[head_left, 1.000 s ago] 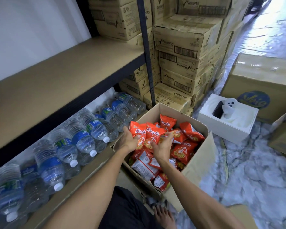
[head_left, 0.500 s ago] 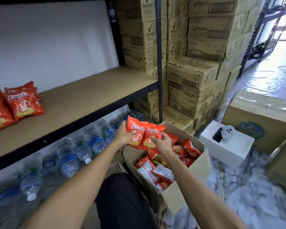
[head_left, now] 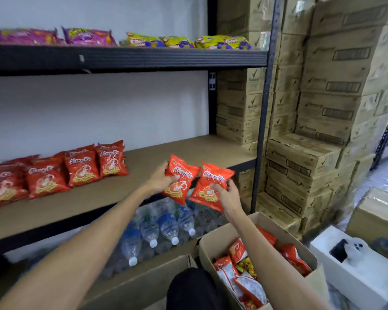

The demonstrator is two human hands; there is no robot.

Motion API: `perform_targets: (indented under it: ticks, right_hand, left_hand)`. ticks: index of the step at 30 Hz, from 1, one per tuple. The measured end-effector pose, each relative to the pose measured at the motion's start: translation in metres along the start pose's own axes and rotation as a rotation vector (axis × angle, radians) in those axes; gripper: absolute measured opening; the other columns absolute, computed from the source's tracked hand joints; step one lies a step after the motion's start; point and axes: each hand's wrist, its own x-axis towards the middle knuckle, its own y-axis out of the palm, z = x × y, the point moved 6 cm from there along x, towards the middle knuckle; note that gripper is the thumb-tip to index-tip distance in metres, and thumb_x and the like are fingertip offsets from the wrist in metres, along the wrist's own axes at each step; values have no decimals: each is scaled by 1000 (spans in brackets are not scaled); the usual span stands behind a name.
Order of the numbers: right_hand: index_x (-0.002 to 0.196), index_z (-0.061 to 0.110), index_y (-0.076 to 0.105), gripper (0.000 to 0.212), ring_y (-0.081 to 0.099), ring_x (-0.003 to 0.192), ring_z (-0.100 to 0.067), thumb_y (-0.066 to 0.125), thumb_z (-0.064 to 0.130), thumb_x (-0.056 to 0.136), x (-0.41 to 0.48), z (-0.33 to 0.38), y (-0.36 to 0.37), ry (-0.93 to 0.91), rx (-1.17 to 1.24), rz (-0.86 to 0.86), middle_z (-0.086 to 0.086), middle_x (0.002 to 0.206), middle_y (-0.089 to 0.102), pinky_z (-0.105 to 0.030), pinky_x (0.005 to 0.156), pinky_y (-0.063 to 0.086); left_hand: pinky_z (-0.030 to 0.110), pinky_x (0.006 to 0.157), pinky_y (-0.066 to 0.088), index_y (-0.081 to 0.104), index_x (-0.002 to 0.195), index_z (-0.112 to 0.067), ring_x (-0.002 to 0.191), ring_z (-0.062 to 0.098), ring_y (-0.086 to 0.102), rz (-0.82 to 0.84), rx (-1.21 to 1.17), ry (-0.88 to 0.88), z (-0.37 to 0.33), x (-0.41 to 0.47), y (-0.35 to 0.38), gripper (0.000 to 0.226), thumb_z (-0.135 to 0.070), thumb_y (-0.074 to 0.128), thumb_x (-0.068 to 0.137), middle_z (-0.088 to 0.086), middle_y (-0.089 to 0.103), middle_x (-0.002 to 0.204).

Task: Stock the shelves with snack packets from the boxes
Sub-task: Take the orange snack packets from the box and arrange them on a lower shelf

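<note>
Two more for the middle shelf [head_left: 166, 157]

Our left hand [head_left: 160, 182] grips one snack packet [head_left: 180, 177] and our right hand [head_left: 227, 194] pinches a second packet [head_left: 213, 182] by its lower part. Both hang at the shelf's near edge, right of the row of packets [head_left: 81, 167] standing there, up and left of the open box [head_left: 220, 238]. We judge the right hold shallow: the slick bag could slip down among the water bottles [head_left: 166, 227] below, or a hasty set-down could topple the row.

Even indoor light, motion-blurred, fisheye edges
</note>
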Motion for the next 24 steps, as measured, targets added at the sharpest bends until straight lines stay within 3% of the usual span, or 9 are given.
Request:
perform_targets:
  ticks: [4, 7, 11, 16, 20, 24]
  right_hand:
    - [121, 25, 57, 41, 74, 93, -20, 77, 20, 86, 6, 34, 68, -62, 32, 132, -3, 111, 73, -45, 88, 59]
    - [123, 25, 54, 44, 74, 93, -17, 78, 21, 86, 4, 54, 121, -102, 3, 244, 0, 110, 73, -41, 86, 59]
    - [128, 24, 51, 53, 73, 97, -19, 80, 23, 83, 4, 66, 187, -115, -37, 337, 0, 115, 70, -41, 88, 59]
    - [113, 24, 57, 41, 73, 96, -22, 81, 16, 81, 0, 73, 266, -159, -41, 433, -4, 110, 72, -43, 88, 59]
    - [113, 23, 57, 41, 74, 93, -20, 83, 18, 80, -3, 63, 324, -159, -67, 488, -4, 109, 73, -44, 88, 59]
    - [112, 26, 58, 41, 74, 90, -18, 83, 19, 80, -12, 49, 381, -175, -117, 535, 1, 104, 74, -40, 85, 59]
  left_hand:
    - [41, 92, 57, 43, 133, -24, 103, 18, 68, -98, -42, -1, 1, -10, -70, 50, -21, 70, 91, 2, 64, 123]
    - [35, 89, 57, 43, 139, -20, 103, 14, 67, -184, -41, 11, 7, -20, -120, 57, -24, 72, 90, -2, 63, 124]
    - [35, 86, 58, 48, 133, -20, 101, 14, 68, -293, -42, 27, 22, -41, -179, 52, -23, 74, 88, -3, 65, 117]
    - [39, 91, 58, 55, 125, -13, 103, 16, 68, -470, -41, 68, 47, -66, -249, 45, -17, 77, 86, 1, 69, 113]
    - [20, 76, 58, 52, 120, -15, 93, 4, 66, -541, -75, 61, 70, -85, -290, 37, -11, 72, 89, -6, 66, 104]
    - [32, 87, 58, 54, 127, -9, 106, 19, 67, -626, -82, 20, 107, -108, -332, 43, -12, 73, 88, 5, 68, 117]
